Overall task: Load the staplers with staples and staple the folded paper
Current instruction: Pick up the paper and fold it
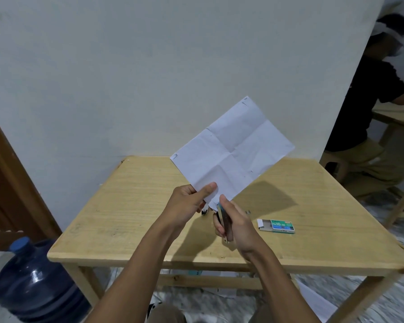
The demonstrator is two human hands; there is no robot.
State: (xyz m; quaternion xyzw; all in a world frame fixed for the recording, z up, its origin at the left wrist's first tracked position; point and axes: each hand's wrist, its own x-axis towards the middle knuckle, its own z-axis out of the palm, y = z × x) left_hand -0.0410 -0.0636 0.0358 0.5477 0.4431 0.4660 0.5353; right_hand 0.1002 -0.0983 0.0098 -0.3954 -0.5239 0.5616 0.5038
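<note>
Left hand (189, 199) pinches creased paper sheet (233, 150) at its near corner. Right hand (234, 221) grips stapler (224, 220), nose at that corner. Staple box (278, 226) just right of right hand.

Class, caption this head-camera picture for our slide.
Left hand holds creased white paper; right hand grips small metal stapler at its corner.

One wide-angle camera, worn on the head, looks forward and down over the bench (117, 206) from close by. The wall (149, 66) stands at twelve o'clock.
</note>
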